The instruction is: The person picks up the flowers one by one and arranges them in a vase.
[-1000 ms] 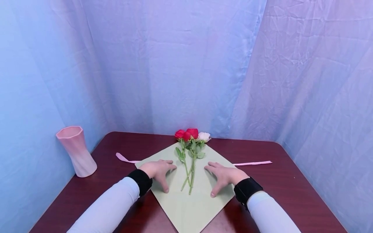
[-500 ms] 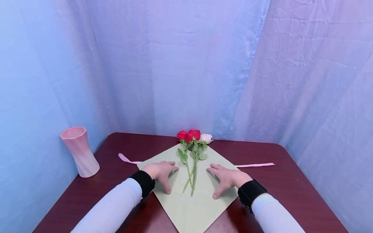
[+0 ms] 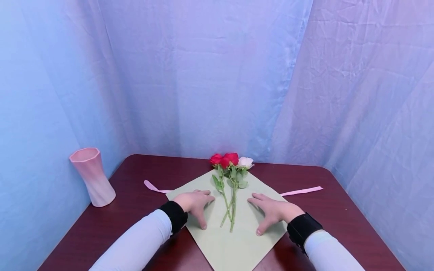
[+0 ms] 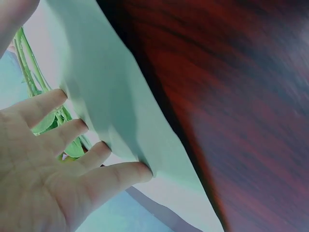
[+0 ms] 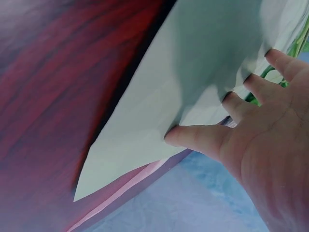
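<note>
A square sheet of pale green wrapping paper (image 3: 234,248) lies cornerwise on the table. Two red roses (image 3: 229,160) and a white rose (image 3: 245,162) rest on its far corner, their green stems (image 3: 233,210) crossing toward me. To the left of the stems, my left hand (image 3: 194,205) presses its spread fingertips on the paper; the left wrist view shows those fingers (image 4: 130,174) touching the sheet. My right hand (image 3: 272,210) does likewise on the right side, its fingers (image 5: 198,135) spread in the right wrist view. Neither hand touches the flowers.
A pink ribbon (image 3: 301,191) runs beneath the paper, both ends sticking out left and right. The pink and white vase (image 3: 93,178) stands at the left edge of the dark red-brown table (image 3: 135,226). Pale blue curtains (image 3: 217,75) hang around the table.
The paper, with the roses on it and both hands pressing it, has slid a little to the right and toward me. The ribbon ends have shifted right too; the right one tilts up more.
</note>
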Motion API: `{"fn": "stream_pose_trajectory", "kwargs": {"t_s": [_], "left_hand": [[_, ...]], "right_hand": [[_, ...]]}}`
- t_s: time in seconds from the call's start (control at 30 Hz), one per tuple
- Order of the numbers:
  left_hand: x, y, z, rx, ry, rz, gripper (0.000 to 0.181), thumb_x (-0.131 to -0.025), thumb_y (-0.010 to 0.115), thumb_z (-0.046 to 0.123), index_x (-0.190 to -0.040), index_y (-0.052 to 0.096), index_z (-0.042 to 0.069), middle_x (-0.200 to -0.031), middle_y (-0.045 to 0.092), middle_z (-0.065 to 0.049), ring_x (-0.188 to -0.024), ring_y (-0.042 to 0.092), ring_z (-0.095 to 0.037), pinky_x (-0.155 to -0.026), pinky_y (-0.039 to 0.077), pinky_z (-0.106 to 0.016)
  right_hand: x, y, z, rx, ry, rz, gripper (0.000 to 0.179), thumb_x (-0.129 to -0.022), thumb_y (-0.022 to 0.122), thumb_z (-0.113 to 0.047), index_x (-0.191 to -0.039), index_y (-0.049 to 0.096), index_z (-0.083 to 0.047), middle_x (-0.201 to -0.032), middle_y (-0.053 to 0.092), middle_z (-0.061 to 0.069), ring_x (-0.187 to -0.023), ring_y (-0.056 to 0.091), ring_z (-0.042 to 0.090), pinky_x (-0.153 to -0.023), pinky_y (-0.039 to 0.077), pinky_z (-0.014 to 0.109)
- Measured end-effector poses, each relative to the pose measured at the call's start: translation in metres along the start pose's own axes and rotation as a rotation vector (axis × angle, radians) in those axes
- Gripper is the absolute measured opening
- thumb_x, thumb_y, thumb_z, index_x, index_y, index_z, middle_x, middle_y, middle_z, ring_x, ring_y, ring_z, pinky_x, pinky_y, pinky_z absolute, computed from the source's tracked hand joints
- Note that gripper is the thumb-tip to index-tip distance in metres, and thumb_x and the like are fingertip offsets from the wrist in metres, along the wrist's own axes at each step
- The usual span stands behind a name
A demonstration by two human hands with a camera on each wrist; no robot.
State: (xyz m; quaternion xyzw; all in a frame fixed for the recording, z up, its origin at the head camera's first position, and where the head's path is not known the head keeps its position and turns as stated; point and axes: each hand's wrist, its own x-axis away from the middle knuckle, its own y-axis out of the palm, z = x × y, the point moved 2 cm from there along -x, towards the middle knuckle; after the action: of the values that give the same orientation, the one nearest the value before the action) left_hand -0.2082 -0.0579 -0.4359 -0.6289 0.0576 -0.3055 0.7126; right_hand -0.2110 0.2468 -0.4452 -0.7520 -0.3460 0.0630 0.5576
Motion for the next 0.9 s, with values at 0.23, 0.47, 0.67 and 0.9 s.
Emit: {"fn": "stream_pose_trajectory", "kwargs": {"t_s": [0.23,0.47,0.67,0.9], "left_hand": [[-0.005,0.002,0.015,-0.017,0.013,0.009,0.102,-0.064,0.095,0.047,-0.151,0.049,0.021,-0.160,0.037,-0.008,-0.144,0.034,-0.031,-0.106,0.043,-0.043],[-0.011,0.002,0.030,-0.049,0.008,0.004,0.101,-0.064,0.095,0.049,-0.151,0.050,0.022,-0.159,0.038,-0.007,-0.144,0.036,-0.031,-0.107,0.042,-0.040],[-0.015,0.003,0.043,-0.093,0.028,0.029,0.100,-0.061,0.096,0.050,-0.147,0.053,0.022,-0.153,0.044,-0.006,-0.135,0.043,-0.030,-0.101,0.045,-0.037],[-0.017,0.002,0.055,-0.111,0.024,0.026,0.098,-0.062,0.095,0.051,-0.146,0.054,0.023,-0.150,0.047,-0.003,-0.133,0.044,-0.028,-0.099,0.046,-0.035]], "right_hand": [[0.015,0.000,0.011,-0.016,-0.014,0.002,0.115,-0.065,0.093,-0.048,-0.157,0.036,-0.008,-0.165,0.021,0.020,-0.150,0.018,0.043,-0.112,0.030,0.061],[0.027,0.002,0.020,-0.034,-0.033,0.016,0.116,-0.064,0.093,-0.049,-0.156,0.036,-0.005,-0.164,0.022,0.022,-0.149,0.018,0.046,-0.112,0.028,0.064],[0.038,0.001,0.028,-0.032,-0.049,0.028,0.116,-0.064,0.093,-0.050,-0.155,0.037,-0.003,-0.163,0.024,0.024,-0.148,0.020,0.049,-0.111,0.028,0.067],[0.046,0.001,0.035,-0.016,-0.060,0.046,0.116,-0.063,0.093,-0.049,-0.154,0.039,-0.003,-0.162,0.025,0.026,-0.147,0.022,0.050,-0.109,0.030,0.067]]}}
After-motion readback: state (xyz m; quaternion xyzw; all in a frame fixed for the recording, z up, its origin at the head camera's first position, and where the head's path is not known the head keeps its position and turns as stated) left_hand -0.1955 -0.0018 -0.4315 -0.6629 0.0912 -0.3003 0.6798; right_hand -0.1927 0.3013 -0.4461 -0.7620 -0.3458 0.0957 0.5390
